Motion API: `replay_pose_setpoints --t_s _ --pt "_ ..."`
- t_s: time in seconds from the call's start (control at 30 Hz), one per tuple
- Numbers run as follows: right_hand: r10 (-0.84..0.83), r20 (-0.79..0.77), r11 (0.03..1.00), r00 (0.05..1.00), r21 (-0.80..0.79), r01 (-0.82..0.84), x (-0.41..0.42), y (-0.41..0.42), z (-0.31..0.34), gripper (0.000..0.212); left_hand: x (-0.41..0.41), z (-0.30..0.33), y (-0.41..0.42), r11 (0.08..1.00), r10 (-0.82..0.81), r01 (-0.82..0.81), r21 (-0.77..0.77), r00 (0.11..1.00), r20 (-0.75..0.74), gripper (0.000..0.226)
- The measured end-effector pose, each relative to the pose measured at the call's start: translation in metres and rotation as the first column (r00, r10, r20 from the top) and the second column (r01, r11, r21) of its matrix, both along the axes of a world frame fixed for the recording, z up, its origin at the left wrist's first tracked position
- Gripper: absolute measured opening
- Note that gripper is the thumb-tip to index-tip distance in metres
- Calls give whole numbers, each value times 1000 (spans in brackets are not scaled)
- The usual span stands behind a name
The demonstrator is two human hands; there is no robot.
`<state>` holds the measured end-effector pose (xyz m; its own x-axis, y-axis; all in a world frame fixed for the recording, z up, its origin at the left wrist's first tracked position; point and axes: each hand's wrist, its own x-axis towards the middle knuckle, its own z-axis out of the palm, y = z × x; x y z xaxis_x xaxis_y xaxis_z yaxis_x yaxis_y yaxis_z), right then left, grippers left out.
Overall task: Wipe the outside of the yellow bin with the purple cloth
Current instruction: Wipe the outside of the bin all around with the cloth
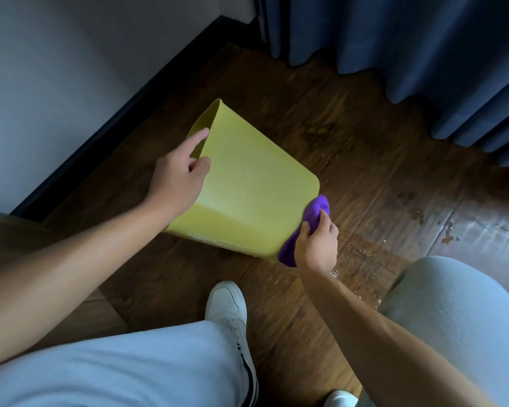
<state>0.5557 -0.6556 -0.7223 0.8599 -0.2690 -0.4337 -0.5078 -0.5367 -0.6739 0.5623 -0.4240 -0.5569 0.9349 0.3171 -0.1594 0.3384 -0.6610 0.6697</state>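
The right hand has its fingers closed around the bunched purple cloth, pressing it on the right side of the tilted yellow bin. Farther, the left hand grips the bin's rim, apparently thumb outside, forefinger stretched along the opening.

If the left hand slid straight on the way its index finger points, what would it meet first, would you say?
Probably nothing on the bin: the left hand points along the yellow bin's rim toward the dark baseboard and wall, though depth is unclear.
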Motion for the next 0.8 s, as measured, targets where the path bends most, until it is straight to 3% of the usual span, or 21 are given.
replay_pose_setpoints --t_s 0.13,0.2,0.33,0.43,0.5,0.67,0.8 --pt "-68 -20 998 998 -7 68 13 -9 14 48 -16 15 9 985 -168 173 22 977 -133 64" --pt "-47 51 998 998 34 45 28 -11 34 48 -37 16 13 965 -240 253 69 958 -160 72" --pt "167 265 982 950 43 -184 61 -13 98 51 -74 9 16 914 -318 358 193 925 -209 80" --pt "338 334 922 880 69 -380 73 -24 130 50 -79 14 16 932 -336 358 48 907 -252 88" --pt "373 335 900 865 97 -426 73 -34 136 50 -77 20 15 923 -367 385 2 881 -299 88" --pt "349 294 906 890 138 -400 63 -42 122 48 -65 26 7 883 -425 462 79 861 -279 89" --pt "261 232 914 937 252 -318 77 -40 122 47 -38 40 -8 918 -385 396 15 899 -209 82"
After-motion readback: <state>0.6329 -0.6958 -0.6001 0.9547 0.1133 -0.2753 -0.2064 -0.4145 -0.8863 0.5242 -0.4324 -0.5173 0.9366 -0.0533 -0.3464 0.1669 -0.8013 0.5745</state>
